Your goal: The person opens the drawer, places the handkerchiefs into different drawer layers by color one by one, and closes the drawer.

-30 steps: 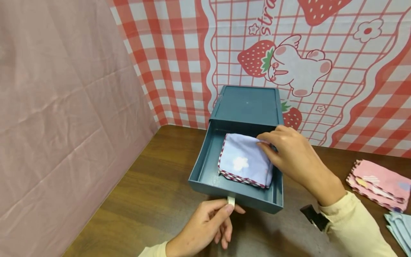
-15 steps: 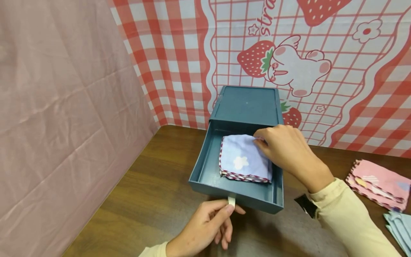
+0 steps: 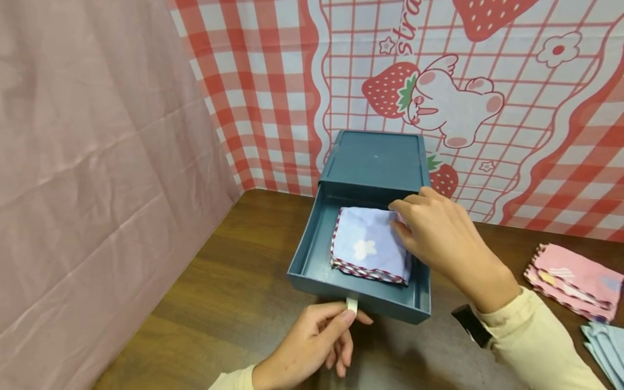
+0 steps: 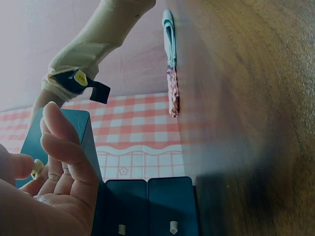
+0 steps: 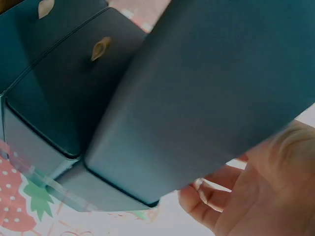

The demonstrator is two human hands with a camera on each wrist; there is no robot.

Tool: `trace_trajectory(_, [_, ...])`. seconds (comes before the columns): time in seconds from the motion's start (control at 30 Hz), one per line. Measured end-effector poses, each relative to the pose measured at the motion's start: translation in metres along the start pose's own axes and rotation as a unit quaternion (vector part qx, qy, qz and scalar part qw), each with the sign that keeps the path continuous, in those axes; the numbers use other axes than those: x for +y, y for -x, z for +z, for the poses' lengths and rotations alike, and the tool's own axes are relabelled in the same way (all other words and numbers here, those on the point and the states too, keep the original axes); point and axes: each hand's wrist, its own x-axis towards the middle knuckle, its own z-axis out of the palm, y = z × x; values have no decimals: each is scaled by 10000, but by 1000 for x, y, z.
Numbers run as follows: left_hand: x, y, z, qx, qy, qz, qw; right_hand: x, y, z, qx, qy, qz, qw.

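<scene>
A teal drawer box (image 3: 375, 160) stands at the back of the wooden table (image 3: 234, 292), its drawer (image 3: 312, 254) pulled out toward me. Inside lies a folded light-blue cloth (image 3: 363, 244) with a white flower and red-and-white trim. My right hand (image 3: 398, 216) reaches into the drawer and pinches the cloth's far right corner, covering that side. My left hand (image 3: 350, 313) pinches the white pull tab (image 3: 351, 304) on the drawer front; this tab (image 4: 37, 168) also shows in the left wrist view. The right wrist view is filled by the teal box (image 5: 211, 83), with curled fingers (image 5: 211, 196) below it.
Folded pink cloths (image 3: 575, 279) and a light-blue cloth (image 3: 604, 341) lie at the table's right edge. A pink curtain (image 3: 97, 162) closes the left side, a strawberry check backdrop (image 3: 487, 108) the back. More teal drawers (image 4: 147, 206) appear in the left wrist view.
My right hand has pushed the cloth a little farther back into the drawer and stays on its far right corner. The left hand has kept hold of the pull tab.
</scene>
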Motion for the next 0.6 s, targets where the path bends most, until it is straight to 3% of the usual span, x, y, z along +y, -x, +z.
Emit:
trace_trajectory(0.13, [-1, -1, 0, -30, -29, 87, 10000, -6, 5, -6, 25, -139, -473, 9988])
trace_trajectory(0.23, [-2, -1, 0, -37, -68, 136, 9999, -10, 6, -8, -571, -527, -605, 9951])
trace_trajectory(0.37, [-2, -1, 1, -21, -67, 132, 9999, -13, 6, -8, -1419, -977, -658, 9828])
trace_trajectory(0.6, [-2, -2, 3, -7, -74, 150, 9999, -13, 3, -4, -1728, -1085, -829, 9755])
